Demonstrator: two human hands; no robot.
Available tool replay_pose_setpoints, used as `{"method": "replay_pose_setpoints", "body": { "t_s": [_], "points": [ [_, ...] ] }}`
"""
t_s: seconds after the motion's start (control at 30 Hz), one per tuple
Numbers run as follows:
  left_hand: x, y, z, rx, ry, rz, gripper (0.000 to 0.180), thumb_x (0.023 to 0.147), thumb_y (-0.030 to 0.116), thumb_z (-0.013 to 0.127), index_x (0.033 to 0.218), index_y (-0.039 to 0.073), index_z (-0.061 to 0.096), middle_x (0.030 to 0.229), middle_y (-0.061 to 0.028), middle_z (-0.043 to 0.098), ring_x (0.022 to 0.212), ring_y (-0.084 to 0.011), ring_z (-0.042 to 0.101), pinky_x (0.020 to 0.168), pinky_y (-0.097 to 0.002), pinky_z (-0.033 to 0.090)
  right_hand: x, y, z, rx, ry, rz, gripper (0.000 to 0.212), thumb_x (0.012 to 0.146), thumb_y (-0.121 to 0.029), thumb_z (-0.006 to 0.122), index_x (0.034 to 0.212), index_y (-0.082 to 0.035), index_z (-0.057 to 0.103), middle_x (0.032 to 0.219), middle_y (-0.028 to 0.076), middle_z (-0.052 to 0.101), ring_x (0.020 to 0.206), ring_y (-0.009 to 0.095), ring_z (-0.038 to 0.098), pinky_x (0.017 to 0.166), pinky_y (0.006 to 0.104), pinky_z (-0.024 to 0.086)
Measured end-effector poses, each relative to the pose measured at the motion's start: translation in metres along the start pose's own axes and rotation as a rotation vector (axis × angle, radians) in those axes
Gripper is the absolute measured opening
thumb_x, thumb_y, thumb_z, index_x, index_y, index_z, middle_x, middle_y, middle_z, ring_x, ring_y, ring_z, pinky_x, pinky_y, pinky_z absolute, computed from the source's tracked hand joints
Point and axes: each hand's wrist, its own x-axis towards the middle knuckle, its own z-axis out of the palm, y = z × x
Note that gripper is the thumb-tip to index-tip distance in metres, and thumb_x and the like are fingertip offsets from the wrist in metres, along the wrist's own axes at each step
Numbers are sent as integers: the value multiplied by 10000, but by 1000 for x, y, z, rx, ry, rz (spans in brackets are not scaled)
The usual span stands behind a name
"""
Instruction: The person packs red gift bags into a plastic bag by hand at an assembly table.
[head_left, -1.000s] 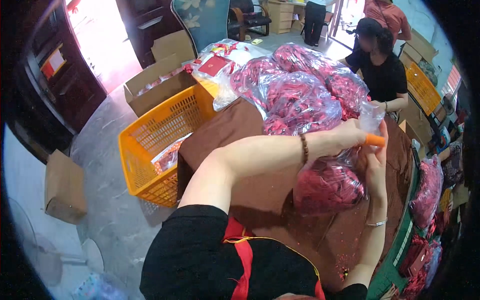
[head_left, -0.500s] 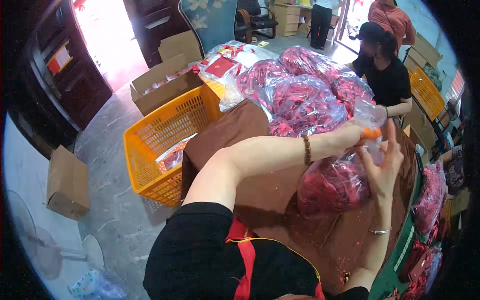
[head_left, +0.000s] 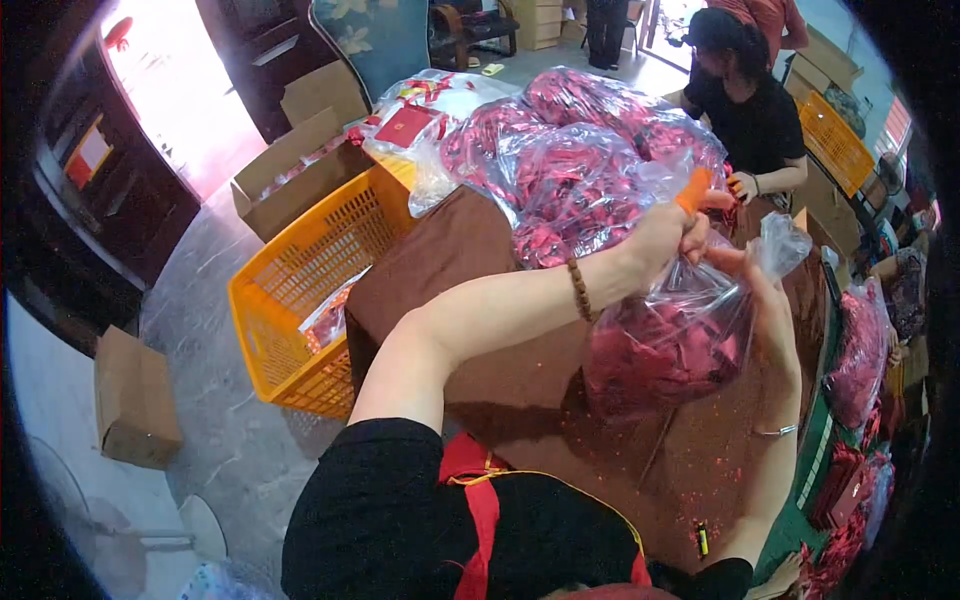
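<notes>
A clear plastic bag (head_left: pixel 665 355) filled with red pieces stands on the brown cloth in front of me, its neck gathered at the top. My left hand (head_left: pixel 658 238), with orange coverings on its fingers and a beaded bracelet on the wrist, grips the neck from the left. My right hand (head_left: pixel 770 305) is at the neck's right side, fingers bent around the plastic, with the bag's loose end (head_left: pixel 785 243) sticking out above it. Just behind my hands lies a heap of larger clear bags (head_left: pixel 590 185) of red pieces.
Brown cloth (head_left: pixel 520 400) covers the table. An orange crate (head_left: pixel 300 275) stands at its left, beside an open cardboard box (head_left: pixel 290 180). Across the table a person in black (head_left: pixel 750 110) reaches toward the heap. A small yellow-and-black item (head_left: pixel 702 540) lies near the front edge.
The loose end of the bag has swung from upright over to the right. My left hand has shifted up and left, and my right fingers, stretched out before, have closed on the neck.
</notes>
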Motion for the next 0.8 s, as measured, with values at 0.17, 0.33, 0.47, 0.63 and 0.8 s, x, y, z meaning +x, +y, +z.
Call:
{"method": "replay_pose_setpoints", "body": {
  "t_s": [0.17, 0.33, 0.47, 0.63, 0.8],
  "points": [
    [2, 1, 9, 4, 54, -59, 524, 947, 431, 242, 1015, -10, 517, 469, 53, 307, 413, -70, 312, 444, -193, 292, -4, -1, -6, 80, 26, -16, 349, 912, -224, 367, 924, 43, 591, 1041, 163, 587, 909, 202, 550, 834, 302, 422],
    [-3, -11, 10, -68, 39, -77, 590, 917, 516, 260, 938, 1, 547, 460, 53, 289, 399, -66, 296, 414, -195, 272, -4, 12, -20, 478, 36, -39, 360, 943, -349, 347, 912, -36, 523, 1067, 189, 564, 961, 254, 547, 851, 360, 431],
    [-10, -18, 16, -73, -2, -121, 471, 922, 418, 344, 923, -7, 548, 469, 49, 296, 416, -64, 308, 415, -203, 283, -12, 22, -23, 581, -9, -67, 302, 949, -352, 335, 919, -84, 470, 632, 2, 454, 625, 126, 497, 595, 239, 402],
    [-10, -24, 24, -1, 19, -155, 272, 854, 242, 533, 1055, 60, 566, 624, 45, 463, 547, -25, 390, 504, -187, 331, -14, 20, -16, 257, 51, 84, 221, 932, -307, 404, 886, -104, 477, 508, -72, 254, 424, 43, 262, 386, 193, 210],
    [-13, -19, 38, 215, -107, 0, 188, 751, 134, 674, 924, 72, 634, 871, -3, 614, 807, -74, 544, 701, -226, 437, -8, 28, -23, -112, 49, 74, 334, 897, -397, 436, 770, -95, 502, 542, -72, 347, 448, 29, 301, 389, 206, 180]
  ]
}}
